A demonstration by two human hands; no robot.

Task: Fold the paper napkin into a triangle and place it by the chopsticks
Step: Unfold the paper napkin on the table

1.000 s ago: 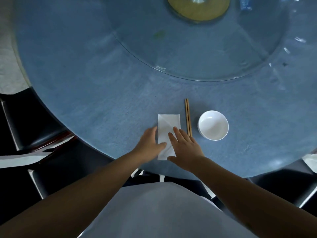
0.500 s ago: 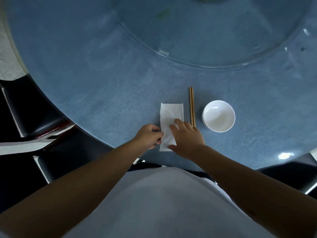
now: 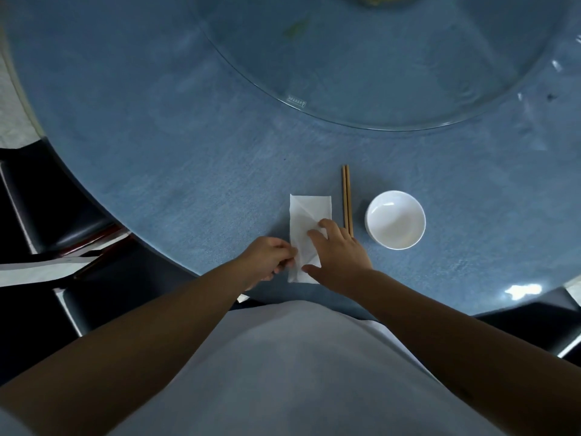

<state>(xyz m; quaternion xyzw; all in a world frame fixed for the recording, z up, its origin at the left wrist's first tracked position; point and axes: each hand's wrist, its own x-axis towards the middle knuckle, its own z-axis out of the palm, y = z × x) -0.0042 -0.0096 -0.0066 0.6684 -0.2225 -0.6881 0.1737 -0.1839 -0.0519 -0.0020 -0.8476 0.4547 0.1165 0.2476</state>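
Note:
A white paper napkin [image 3: 306, 218] lies as a narrow rectangle with diagonal creases on the blue table, just left of a pair of wooden chopsticks [image 3: 346, 196]. My left hand [image 3: 267, 258] pinches the napkin's lower left edge with curled fingers. My right hand [image 3: 339, 256] lies flat on the napkin's lower right part, fingers spread, pressing it down and hiding that corner. The near ends of the chopsticks disappear behind my right hand.
A white bowl [image 3: 395, 219] stands right of the chopsticks. A glass turntable [image 3: 377, 73] covers the table's middle, farther back. The round table's edge [image 3: 176, 262] runs close to my body, with dark chairs [image 3: 47, 215] at left and right.
My left hand has gone from lying flat beside the napkin to curling and pinching its lower left edge. My right hand stays pressed on the napkin. The view has shifted slightly.

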